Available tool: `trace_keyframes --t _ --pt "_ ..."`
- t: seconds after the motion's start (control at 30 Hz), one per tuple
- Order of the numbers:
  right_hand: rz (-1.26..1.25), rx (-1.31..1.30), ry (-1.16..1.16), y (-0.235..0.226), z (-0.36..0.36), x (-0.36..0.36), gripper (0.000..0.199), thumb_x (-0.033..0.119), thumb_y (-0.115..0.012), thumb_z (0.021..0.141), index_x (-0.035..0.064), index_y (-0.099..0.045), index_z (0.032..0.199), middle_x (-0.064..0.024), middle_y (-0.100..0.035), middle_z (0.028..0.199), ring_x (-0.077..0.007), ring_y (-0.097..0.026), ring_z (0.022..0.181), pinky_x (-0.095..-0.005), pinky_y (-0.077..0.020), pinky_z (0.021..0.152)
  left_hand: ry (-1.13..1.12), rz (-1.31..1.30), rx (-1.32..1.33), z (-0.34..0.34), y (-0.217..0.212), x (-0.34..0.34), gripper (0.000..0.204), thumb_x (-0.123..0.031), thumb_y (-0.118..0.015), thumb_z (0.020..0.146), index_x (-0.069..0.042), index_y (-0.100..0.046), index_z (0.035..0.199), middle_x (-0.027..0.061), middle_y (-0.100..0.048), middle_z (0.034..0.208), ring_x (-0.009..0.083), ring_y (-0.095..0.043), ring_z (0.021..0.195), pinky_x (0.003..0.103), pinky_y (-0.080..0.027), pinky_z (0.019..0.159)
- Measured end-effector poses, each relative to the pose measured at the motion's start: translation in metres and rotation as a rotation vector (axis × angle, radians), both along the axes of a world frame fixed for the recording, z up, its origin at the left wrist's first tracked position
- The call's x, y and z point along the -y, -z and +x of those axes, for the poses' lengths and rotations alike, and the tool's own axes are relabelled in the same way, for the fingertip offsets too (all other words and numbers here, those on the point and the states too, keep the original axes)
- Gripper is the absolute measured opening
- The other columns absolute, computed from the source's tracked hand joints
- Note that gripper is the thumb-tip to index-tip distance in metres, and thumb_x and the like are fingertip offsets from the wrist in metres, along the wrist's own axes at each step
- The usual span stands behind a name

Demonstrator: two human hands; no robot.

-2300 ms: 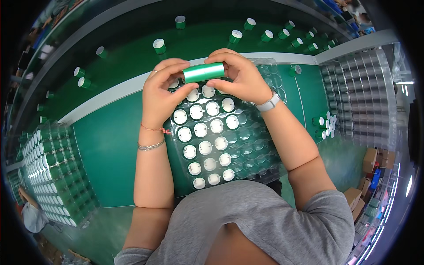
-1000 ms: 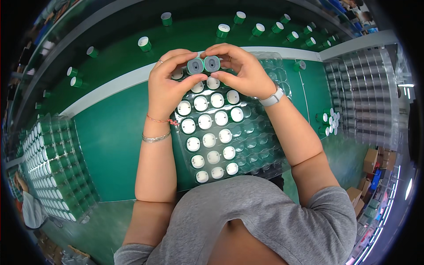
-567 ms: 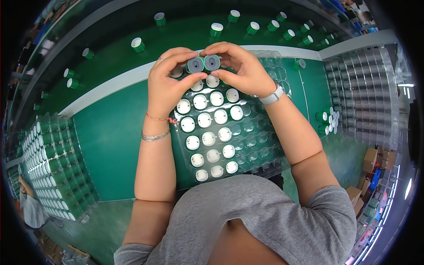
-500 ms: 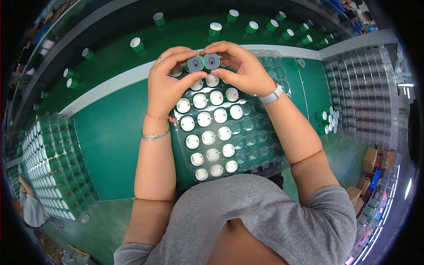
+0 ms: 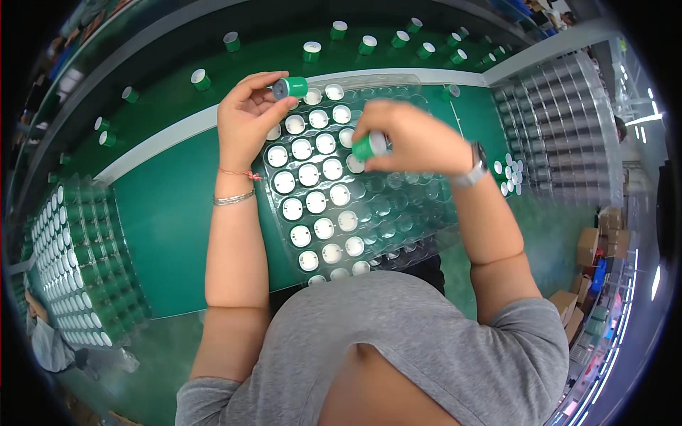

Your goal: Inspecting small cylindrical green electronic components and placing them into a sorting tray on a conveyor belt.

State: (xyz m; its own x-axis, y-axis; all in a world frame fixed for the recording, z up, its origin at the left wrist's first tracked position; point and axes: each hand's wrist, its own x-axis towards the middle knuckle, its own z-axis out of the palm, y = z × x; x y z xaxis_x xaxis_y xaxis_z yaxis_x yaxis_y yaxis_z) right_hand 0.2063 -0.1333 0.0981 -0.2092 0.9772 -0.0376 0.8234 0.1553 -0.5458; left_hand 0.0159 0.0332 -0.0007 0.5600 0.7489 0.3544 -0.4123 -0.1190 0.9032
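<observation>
Pinched between the thumb and fingers of my left hand (image 5: 241, 117) is a small green cylinder (image 5: 294, 87), lying sideways with its grey end facing left. It is over the far left corner of a clear plastic tray (image 5: 275, 238) with round pockets. My right hand (image 5: 419, 142), blurred by motion, grips a second green cylinder (image 5: 364, 148) by its sides, its white end facing right. That one is tilted over the tray beside the filled columns; I cannot tell whether it touches a pocket. White-topped cylinders (image 5: 308, 175) fill the tray's left columns; pockets on the right hold none.
Past a pale rail (image 5: 170, 135), several green cylinders (image 5: 312, 51) stand on a dark green surface. A filled tray stack (image 5: 78, 263) stands at left, and stacked clear trays (image 5: 561, 128) at right. Loose cylinders (image 5: 509, 174) cluster near them. Cardboard boxes (image 5: 565, 305) are lower right.
My hands have moved apart from holding the two cylinders side by side. The right has come nearer over the tray with one; the left has turned its cylinder sideways.
</observation>
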Motion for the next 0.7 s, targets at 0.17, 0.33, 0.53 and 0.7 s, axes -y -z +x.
trace_keyframes --t 0.17,0.33,0.53,0.7 --pt "-0.129 -0.084 0.096 0.027 -0.029 0.043 0.038 0.010 -0.082 0.067 0.0037 -0.060 0.098 -0.0111 -0.057 0.101 -0.0324 -0.060 0.095 -0.0389 -0.0499 0.081 0.087 -0.056 0.078 -0.001 -0.001 -0.002 0.036 0.011 -0.068 0.081 0.007 -0.057 0.115 0.0193 -0.061 0.121 0.0228 -0.066 0.101 0.033 -0.058 0.087" --pt "-0.136 -0.064 0.142 0.030 -0.033 0.049 0.040 0.010 -0.082 0.068 0.0042 -0.059 0.100 -0.0105 -0.055 0.103 -0.0325 -0.059 0.096 -0.0391 -0.0498 0.080 0.150 -0.069 0.107 -0.003 -0.003 0.000 0.030 0.008 -0.062 0.085 0.003 -0.055 0.114 0.0183 -0.056 0.125 0.0264 -0.062 0.110 0.041 -0.058 0.091" --pt "-0.064 -0.069 0.231 0.027 -0.042 0.049 0.050 0.016 -0.083 0.070 0.0056 -0.056 0.111 -0.0111 -0.053 0.108 -0.0299 -0.061 0.092 -0.0367 -0.0507 0.078 0.232 -0.105 0.168 -0.003 0.001 -0.003 0.033 0.011 -0.068 0.080 0.005 -0.055 0.110 0.0159 -0.058 0.117 0.0263 -0.067 0.102 0.036 -0.059 0.088" --pt "0.129 -0.340 0.383 0.031 -0.042 0.000 0.054 0.016 -0.080 0.078 0.0051 -0.053 0.124 -0.0095 -0.054 0.114 -0.0192 -0.062 0.088 -0.0299 -0.0520 0.075 0.406 -0.092 0.070 -0.006 0.001 -0.003 0.033 0.011 -0.071 0.077 0.003 -0.058 0.107 0.0133 -0.058 0.116 0.0233 -0.068 0.097 0.033 -0.058 0.087"
